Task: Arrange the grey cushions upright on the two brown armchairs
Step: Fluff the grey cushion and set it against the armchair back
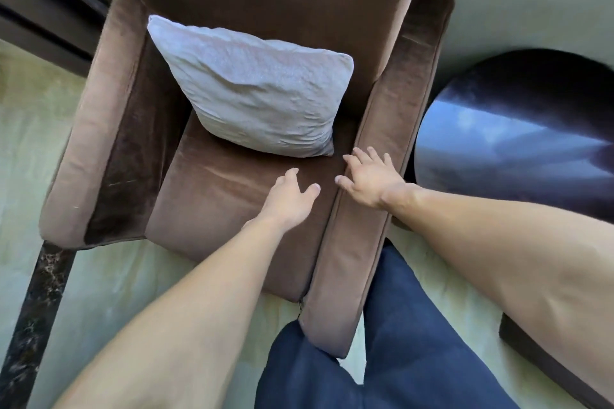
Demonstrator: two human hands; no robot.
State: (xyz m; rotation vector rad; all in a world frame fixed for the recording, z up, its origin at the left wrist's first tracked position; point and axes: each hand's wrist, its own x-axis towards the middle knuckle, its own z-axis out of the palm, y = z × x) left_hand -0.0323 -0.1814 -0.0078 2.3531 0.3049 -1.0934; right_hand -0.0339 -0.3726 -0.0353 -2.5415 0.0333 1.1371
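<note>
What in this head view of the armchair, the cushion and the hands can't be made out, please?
- Second brown armchair: only a dark corner shows, behind the right forearm and cut by the frame edge.
- Armchair backrest top: cut by the upper edge.
- Grey cushion back face: hidden, so its contact with the backrest is unclear.
- Left hand palm: faces away.

View: single head-worn wide-angle camera, no second view to overlap with.
Position: above and just in front of the brown armchair, at standing head height.
Direction: forward and steeply down onto seat, backrest and both armrests.
Nearness: close; forearms enter from the bottom edge, left hand and right hand near frame centre.
Edges: round dark side table at right, pale floor at left, blue trousers at bottom.
Distortion: straight lines bowed toward the borders.
</note>
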